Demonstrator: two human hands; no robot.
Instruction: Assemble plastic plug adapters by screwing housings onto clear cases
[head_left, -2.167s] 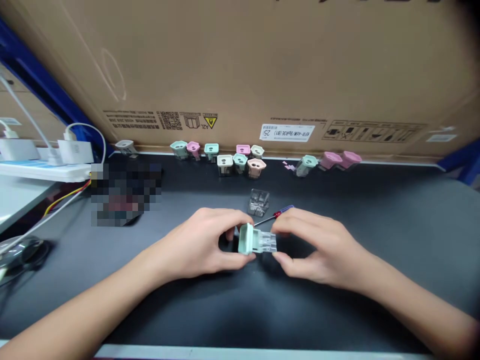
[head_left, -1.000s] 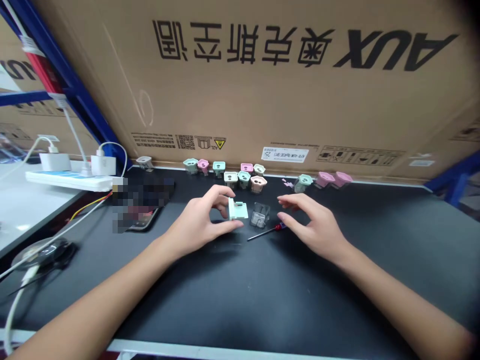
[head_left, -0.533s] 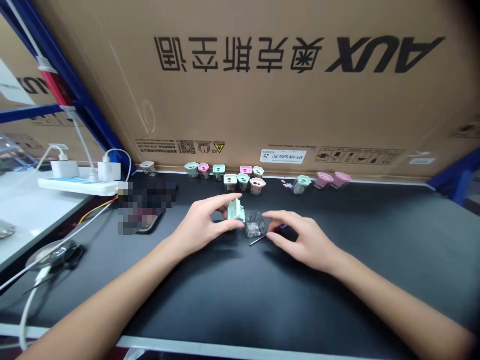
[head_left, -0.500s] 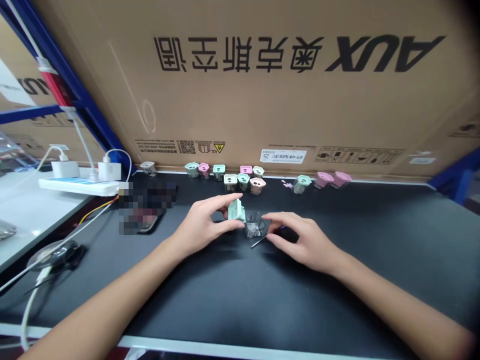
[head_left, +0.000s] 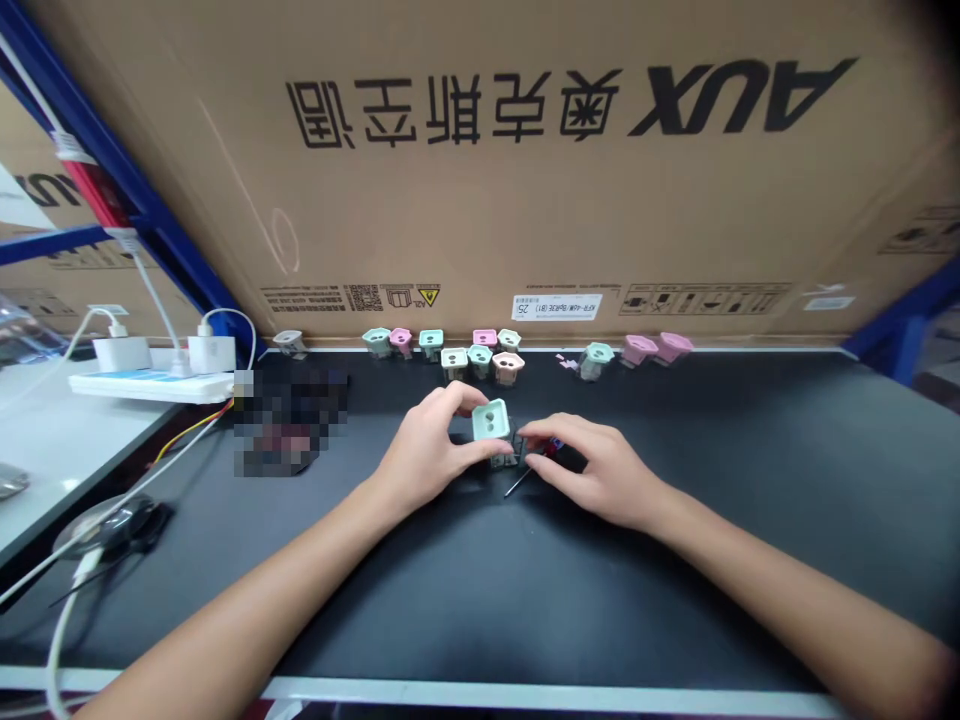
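My left hand (head_left: 431, 445) pinches a mint-green pencil sharpener top (head_left: 490, 421) between thumb and fingers. Its face with two holes is turned toward me. Just behind and below it is a clear container (head_left: 504, 460), partly hidden by my left thumb. My right hand (head_left: 592, 462) is curled, with thumb and fingertips at the container's right side. Under that hand a screwdriver shows its thin metal shaft (head_left: 517, 483) pointing down-left and a bit of red and blue handle (head_left: 556, 445). Whether the palm also grips the screwdriver is hidden.
Several pencil sharpeners in mint, pink and cream, such as a peach one (head_left: 508, 367), line the back of the black table (head_left: 450, 590). Pink scraps (head_left: 566, 361) lie among them. A large cardboard box (head_left: 450, 200) stands behind. At left are a power strip (head_left: 150, 387) and cables.
My left hand has shifted right and turned the green top so its holed face shows, now overlapping the clear container. My right fingertips are closer to the container. The view has shifted slightly.
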